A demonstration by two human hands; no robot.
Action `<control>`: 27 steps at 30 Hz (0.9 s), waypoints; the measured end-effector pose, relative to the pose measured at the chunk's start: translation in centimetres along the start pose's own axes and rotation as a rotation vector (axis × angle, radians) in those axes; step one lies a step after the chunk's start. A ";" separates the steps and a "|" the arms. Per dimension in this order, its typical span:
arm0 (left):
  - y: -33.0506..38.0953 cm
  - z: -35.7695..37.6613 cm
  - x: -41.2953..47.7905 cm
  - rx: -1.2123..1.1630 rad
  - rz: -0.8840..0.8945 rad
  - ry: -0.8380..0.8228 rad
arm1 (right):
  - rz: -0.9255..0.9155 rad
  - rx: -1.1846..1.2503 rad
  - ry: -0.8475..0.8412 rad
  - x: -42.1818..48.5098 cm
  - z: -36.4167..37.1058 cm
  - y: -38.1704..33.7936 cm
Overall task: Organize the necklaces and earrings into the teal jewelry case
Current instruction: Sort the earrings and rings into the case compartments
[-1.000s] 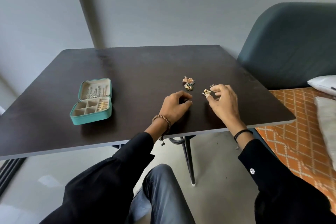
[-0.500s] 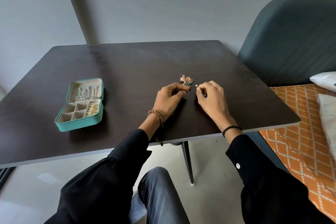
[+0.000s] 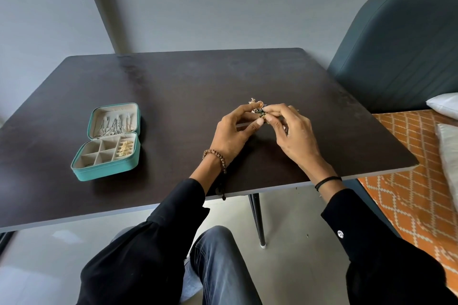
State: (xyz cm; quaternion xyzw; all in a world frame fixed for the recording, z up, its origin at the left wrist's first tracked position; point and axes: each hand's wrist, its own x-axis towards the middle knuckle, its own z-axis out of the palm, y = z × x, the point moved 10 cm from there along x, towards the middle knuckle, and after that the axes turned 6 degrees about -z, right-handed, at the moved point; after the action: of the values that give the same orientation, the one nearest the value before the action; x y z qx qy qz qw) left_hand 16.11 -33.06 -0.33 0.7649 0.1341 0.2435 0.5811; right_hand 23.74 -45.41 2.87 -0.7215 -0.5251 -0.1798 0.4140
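Left hand (image 3: 231, 131) and right hand (image 3: 295, 131) meet over the middle of the dark worktop (image 3: 173, 77). Both have their fingers curled in, pinching the same small earring cluster (image 3: 259, 111) from either side. The left thumb and forefinger close on it from the left, and the right fingertips close on it from the right. The knuckles hide most of the cluster. Only bits of gold and dark green show between the fingertips, so the number of pieces cannot be told.

The teal jewelry case (image 3: 106, 172) lies open on the worktop, well apart to the left of the hands, with bare worktop between. Silver necklaces (image 3: 112, 126) hang in its raised lid, and gold earrings (image 3: 125, 148) sit in the right-hand compartment of the tray.

A brown bead bracelet (image 3: 215, 155) circles the left wrist and a thin black band (image 3: 327, 181) the right, both above black sleeves. To the right of the worktop stands a dark teal chair (image 3: 401, 44). Nearer the person is a bed (image 3: 409, 193) with an orange patterned cover and white pillows (image 3: 443, 105).
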 end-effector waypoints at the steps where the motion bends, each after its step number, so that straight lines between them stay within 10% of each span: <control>1: 0.1 0.0 0.0 0.035 0.006 0.007 | -0.016 0.014 -0.017 0.1 0.2 -0.3; 27: -1.7 -0.9 0.4 -0.221 -0.109 0.093 | -0.164 0.062 0.076 -0.1 -0.7 -2.8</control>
State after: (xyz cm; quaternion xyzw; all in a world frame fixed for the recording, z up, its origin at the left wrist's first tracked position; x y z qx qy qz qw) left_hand 16.10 -31.63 -1.65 0.6757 0.1744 0.2599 0.6674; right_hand 21.31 -45.72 4.35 -0.6556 -0.5717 -0.2237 0.4397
